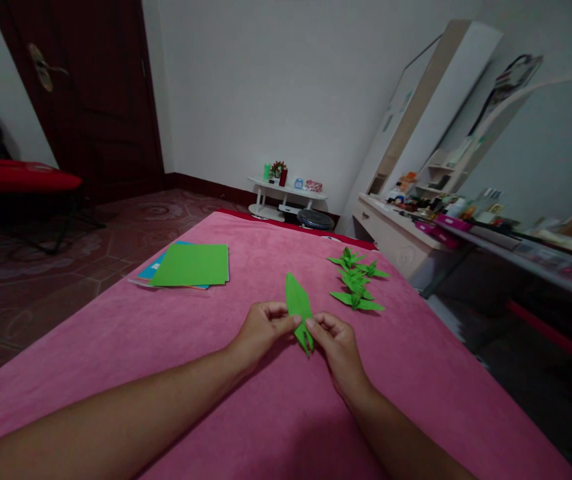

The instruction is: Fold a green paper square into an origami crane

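A long, narrow folded piece of green paper [298, 303] is held upright-slanted over the pink cloth [176, 353], its split lower tips pointing down toward me. My left hand [265, 325] pinches its lower left side, fingers curled. My right hand [333, 337] pinches the lower right side close beside it. Both hands hover just above the cloth near its middle.
A stack of green and blue paper sheets [191, 265] lies at the left back. Several finished green folded paper figures [357, 283] sit at the right back. Beyond the cloth are a cluttered dresser [406, 227], a small white shelf [286, 197] and a dark door [81, 87].
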Demonstrator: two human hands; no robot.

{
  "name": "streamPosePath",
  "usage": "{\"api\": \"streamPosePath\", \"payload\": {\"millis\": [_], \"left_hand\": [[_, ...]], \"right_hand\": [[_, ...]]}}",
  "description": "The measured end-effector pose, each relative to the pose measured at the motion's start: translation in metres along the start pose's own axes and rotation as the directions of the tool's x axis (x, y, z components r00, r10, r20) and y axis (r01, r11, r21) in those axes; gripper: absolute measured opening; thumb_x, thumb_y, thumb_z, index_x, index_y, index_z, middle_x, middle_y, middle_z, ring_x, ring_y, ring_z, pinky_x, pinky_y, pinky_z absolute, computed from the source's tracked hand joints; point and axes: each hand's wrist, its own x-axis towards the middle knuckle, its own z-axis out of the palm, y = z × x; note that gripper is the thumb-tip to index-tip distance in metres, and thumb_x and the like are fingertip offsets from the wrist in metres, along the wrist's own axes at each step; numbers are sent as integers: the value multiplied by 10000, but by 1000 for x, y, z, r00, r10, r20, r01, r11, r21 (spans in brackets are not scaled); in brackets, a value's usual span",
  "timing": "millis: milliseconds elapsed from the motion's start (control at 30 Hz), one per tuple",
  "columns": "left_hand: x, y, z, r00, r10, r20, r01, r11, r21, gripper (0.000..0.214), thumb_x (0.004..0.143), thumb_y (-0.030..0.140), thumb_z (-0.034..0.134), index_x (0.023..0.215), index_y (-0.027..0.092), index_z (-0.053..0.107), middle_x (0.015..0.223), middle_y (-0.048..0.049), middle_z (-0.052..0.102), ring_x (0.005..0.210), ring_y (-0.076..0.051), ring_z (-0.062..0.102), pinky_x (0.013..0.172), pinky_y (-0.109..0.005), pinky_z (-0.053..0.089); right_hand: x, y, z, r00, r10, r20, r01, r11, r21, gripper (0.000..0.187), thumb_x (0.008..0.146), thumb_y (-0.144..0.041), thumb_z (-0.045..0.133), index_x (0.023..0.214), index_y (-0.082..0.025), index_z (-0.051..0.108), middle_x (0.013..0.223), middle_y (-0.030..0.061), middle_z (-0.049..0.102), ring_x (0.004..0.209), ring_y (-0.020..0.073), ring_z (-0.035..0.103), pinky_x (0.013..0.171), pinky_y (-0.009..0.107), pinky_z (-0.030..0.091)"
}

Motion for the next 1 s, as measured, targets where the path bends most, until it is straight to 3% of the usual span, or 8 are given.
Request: {"api": "streamPosePath", "payload": {"millis": [200,367,500,633,700,767,867,1000], "left_hand": [[-2,3,-2,995,44,94,-44,999,-2,204,650,202,729,816,85,709,837,-111,708,724,-175,631,743,-307,474],[6,9,-11,997,53,-61,-44,990,131,331,546,51,704,872,114,703,793,-78,713,650,-156,621,622,-255,465],[16,18,-32,975,192,-113,-147,934,325,381,531,-31,565,847,129,705,872,-91,707,803,-195,637,675,-259,469],[11,29,-45,916,400,-20,-285,687,668,337,667,25,475,882,155,699,894,-78,685,839,-185,611,747,-289,462],[4,32,-45,884,418,212,-414,486,769,276,723,69,492,877,175,696,899,-62,667,865,-184,589,786,-302,451],[-1,31,-43,853,319,414,-509,328,796,228,760,142,543,927,193,690,903,-54,658,878,-187,572,808,-314,442],[-1,22,-41,842,242,482,-531,212,821,203,781,161,560,936,197,685,878,-49,663,850,-178,570,776,-296,444],[6,11,-45,838,203,507,-538,143,831,179,779,160,571,903,206,692,844,-36,681,827,-172,581,776,-294,440]], "right_hand": [[0,-10,-3,962,-265,-61,232,919,-319,59,715,-209,675,743,-192,627,693,9,624,650,158,575,603,265,450],[4,-13,-22,811,-565,153,535,609,-586,111,770,-122,586,791,-214,644,763,38,629,738,187,575,676,315,442],[8,-11,-34,716,-599,359,623,317,-715,156,797,-97,549,831,-202,659,819,58,655,789,194,564,725,336,412],[8,-9,-32,701,-542,463,622,146,-770,146,817,-100,535,811,-178,658,792,60,652,760,182,545,698,319,382],[8,-8,-29,704,-515,489,617,105,-780,130,824,-118,540,790,-174,653,771,56,644,740,178,533,675,313,368],[8,-6,-27,711,-489,505,616,87,-783,122,827,-132,544,773,-174,646,763,53,638,733,177,523,663,310,358],[8,-4,-26,730,-437,525,622,108,-775,127,808,-109,543,759,-182,636,767,47,631,746,180,519,680,314,357],[6,-5,-27,780,-359,513,610,252,-752,214,698,-58,569,855,-192,628,820,42,627,807,199,530,758,341,370]]}}
